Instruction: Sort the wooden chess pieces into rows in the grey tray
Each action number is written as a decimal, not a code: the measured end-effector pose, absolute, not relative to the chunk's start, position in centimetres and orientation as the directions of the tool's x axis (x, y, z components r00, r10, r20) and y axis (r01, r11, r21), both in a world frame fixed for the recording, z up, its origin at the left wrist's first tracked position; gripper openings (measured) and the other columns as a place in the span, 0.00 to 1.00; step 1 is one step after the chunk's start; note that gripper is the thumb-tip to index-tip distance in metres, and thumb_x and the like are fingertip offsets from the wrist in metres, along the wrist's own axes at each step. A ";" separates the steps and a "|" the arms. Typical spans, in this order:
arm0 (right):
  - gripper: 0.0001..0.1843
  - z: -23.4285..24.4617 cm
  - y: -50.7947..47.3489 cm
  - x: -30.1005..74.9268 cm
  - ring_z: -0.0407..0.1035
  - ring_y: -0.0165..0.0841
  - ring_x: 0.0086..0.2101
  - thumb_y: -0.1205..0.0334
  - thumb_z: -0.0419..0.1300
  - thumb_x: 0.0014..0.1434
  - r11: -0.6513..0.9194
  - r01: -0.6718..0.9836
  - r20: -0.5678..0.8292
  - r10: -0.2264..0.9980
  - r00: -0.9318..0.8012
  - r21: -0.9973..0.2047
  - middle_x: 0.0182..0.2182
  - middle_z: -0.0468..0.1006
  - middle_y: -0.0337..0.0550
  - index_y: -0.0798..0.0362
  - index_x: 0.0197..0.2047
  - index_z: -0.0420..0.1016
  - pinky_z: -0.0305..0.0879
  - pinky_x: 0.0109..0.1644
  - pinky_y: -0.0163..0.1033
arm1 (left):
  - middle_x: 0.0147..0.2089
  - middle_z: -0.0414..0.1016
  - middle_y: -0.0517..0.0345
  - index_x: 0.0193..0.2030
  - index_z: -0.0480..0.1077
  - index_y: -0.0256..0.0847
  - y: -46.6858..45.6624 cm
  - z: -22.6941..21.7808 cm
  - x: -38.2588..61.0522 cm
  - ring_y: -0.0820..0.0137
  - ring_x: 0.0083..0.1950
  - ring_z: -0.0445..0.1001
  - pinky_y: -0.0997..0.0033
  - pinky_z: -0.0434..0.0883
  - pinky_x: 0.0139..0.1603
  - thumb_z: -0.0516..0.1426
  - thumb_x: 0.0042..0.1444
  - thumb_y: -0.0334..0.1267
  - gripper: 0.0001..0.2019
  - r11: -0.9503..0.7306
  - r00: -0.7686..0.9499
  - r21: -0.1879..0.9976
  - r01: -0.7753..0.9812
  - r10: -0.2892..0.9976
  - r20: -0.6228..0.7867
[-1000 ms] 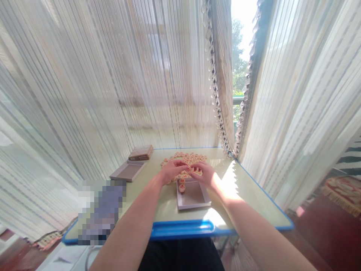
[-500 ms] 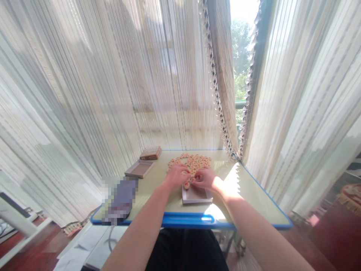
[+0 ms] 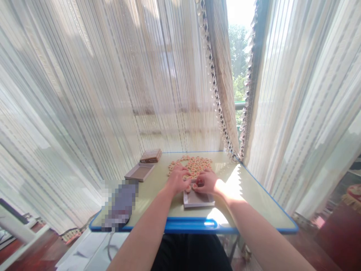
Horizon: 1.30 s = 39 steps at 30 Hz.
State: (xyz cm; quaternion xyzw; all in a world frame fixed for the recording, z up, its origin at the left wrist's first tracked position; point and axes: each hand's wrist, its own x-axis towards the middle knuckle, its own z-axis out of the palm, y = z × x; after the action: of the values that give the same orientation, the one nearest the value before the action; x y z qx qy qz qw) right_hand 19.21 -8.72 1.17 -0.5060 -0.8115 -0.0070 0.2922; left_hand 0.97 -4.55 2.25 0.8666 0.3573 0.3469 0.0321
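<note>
Both my hands rest on a small blue-edged table [image 3: 248,199]. My left hand [image 3: 177,180] lies at the far left corner of a shallow grey box tray [image 3: 199,199], fingers curled beside round wooden game pieces [image 3: 188,188] at the tray's far edge. My right hand [image 3: 207,181] is over the tray's far edge, fingers pinched on a red-marked piece. A heap of several more round pieces [image 3: 194,163] lies just beyond the hands.
A second grey tray [image 3: 140,172] and a brown box [image 3: 151,156] lie at the table's far left. A blurred dark object [image 3: 120,205] sits at the near left corner. Striped curtains [image 3: 113,94] surround the table; a gap shows trees outside.
The camera has tilted and shifted, so the table sits a little lower and further right in view. Both hands have drawn nearer to the tray's far edge.
</note>
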 end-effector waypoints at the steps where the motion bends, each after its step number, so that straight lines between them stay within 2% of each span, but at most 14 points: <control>1: 0.10 1.2 -8.7 19.2 0.62 0.34 0.33 0.50 0.63 0.43 0.490 0.826 0.482 0.815 -0.320 -0.279 0.23 0.72 0.39 0.48 0.24 0.76 0.57 0.41 0.41 | 0.40 0.73 0.53 0.32 0.76 0.42 -4.6 2.2 1.0 0.62 0.46 0.66 0.60 0.62 0.53 0.58 0.43 0.33 0.08 -0.742 0.501 0.309 0.595 0.643 0.579; 6: 0.09 1.2 -8.5 19.3 0.62 0.36 0.34 0.53 0.63 0.43 0.504 0.814 0.467 0.816 -0.341 -0.288 0.26 0.74 0.39 0.45 0.29 0.78 0.57 0.41 0.41 | 0.38 0.74 0.54 0.32 0.75 0.44 -4.7 2.0 0.8 0.61 0.45 0.66 0.60 0.63 0.51 0.58 0.42 0.33 0.09 -0.722 0.481 0.335 0.605 0.667 0.569; 12: 0.06 1.1 -8.5 19.2 0.61 0.36 0.35 0.55 0.63 0.44 0.516 0.795 0.443 0.823 -0.356 -0.320 0.26 0.73 0.40 0.46 0.26 0.79 0.58 0.41 0.41 | 0.36 0.74 0.52 0.31 0.75 0.44 -4.7 1.8 0.7 0.60 0.45 0.67 0.59 0.64 0.50 0.59 0.41 0.32 0.08 -0.711 0.446 0.378 0.593 0.681 0.581; 15: 0.07 1.1 -8.7 19.2 0.62 0.36 0.35 0.54 0.64 0.43 0.509 0.791 0.443 0.828 -0.343 -0.339 0.26 0.73 0.40 0.48 0.25 0.78 0.58 0.41 0.42 | 0.37 0.75 0.53 0.31 0.74 0.44 -4.5 2.1 0.7 0.61 0.45 0.68 0.60 0.65 0.49 0.58 0.42 0.33 0.08 -0.669 0.394 0.484 0.564 0.733 0.554; 18: 0.08 1.3 -8.9 19.2 0.62 0.36 0.35 0.53 0.64 0.43 0.492 0.797 0.430 0.841 -0.330 -0.350 0.26 0.73 0.39 0.47 0.27 0.78 0.57 0.43 0.43 | 0.39 0.75 0.53 0.34 0.74 0.43 -4.4 2.4 0.3 0.64 0.42 0.70 0.65 0.67 0.42 0.56 0.45 0.36 0.09 -0.564 0.310 0.647 0.513 0.825 0.473; 20: 0.09 1.5 -9.1 19.2 0.62 0.36 0.35 0.54 0.64 0.42 0.478 0.804 0.417 0.850 -0.321 -0.354 0.26 0.73 0.39 0.47 0.27 0.78 0.56 0.44 0.44 | 0.42 0.74 0.53 0.36 0.74 0.41 -4.6 2.4 -0.2 0.65 0.41 0.71 0.67 0.67 0.39 0.56 0.45 0.38 0.10 -0.520 0.267 0.698 0.492 0.854 0.447; 25: 0.08 1.7 -9.6 19.0 0.62 0.37 0.36 0.53 0.64 0.43 0.460 0.800 0.391 0.867 -0.310 -0.385 0.24 0.73 0.39 0.46 0.26 0.79 0.55 0.45 0.45 | 0.40 0.74 0.53 0.35 0.74 0.41 -6.0 1.7 -1.2 0.65 0.43 0.70 0.68 0.68 0.40 0.56 0.46 0.38 0.09 -0.576 0.289 0.644 0.504 0.815 0.502; 29: 0.12 1.7 -9.9 18.9 0.62 0.38 0.37 0.46 0.63 0.43 0.496 0.754 0.365 0.860 -0.357 -0.431 0.25 0.72 0.38 0.44 0.27 0.79 0.55 0.45 0.46 | 0.38 0.74 0.54 0.32 0.75 0.42 -7.1 0.9 -0.8 0.62 0.46 0.68 0.63 0.65 0.50 0.59 0.43 0.37 0.08 -0.634 0.375 0.533 0.561 0.768 0.518; 31: 0.12 1.6 -9.9 19.0 0.62 0.37 0.37 0.46 0.64 0.42 0.513 0.733 0.367 0.852 -0.373 -0.446 0.25 0.72 0.38 0.44 0.28 0.80 0.56 0.45 0.45 | 0.38 0.74 0.55 0.32 0.75 0.42 -7.4 0.8 -0.6 0.63 0.47 0.67 0.63 0.63 0.53 0.59 0.42 0.37 0.08 -0.630 0.380 0.500 0.594 0.768 0.516; 39: 0.09 1.3 -9.5 18.9 0.61 0.38 0.36 0.51 0.66 0.40 0.501 0.745 0.382 0.856 -0.349 -0.440 0.24 0.72 0.39 0.45 0.25 0.79 0.57 0.44 0.45 | 0.40 0.72 0.54 0.33 0.73 0.42 -8.0 1.1 -0.4 0.65 0.46 0.67 0.66 0.64 0.52 0.57 0.44 0.34 0.07 -0.684 0.392 0.407 0.605 0.701 0.595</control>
State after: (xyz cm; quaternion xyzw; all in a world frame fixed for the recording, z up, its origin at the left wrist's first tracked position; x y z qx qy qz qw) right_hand 18.91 -9.54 1.28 -0.4905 -0.8158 0.0947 0.2913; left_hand -0.39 -8.05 1.09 0.8321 0.3924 0.3871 0.0623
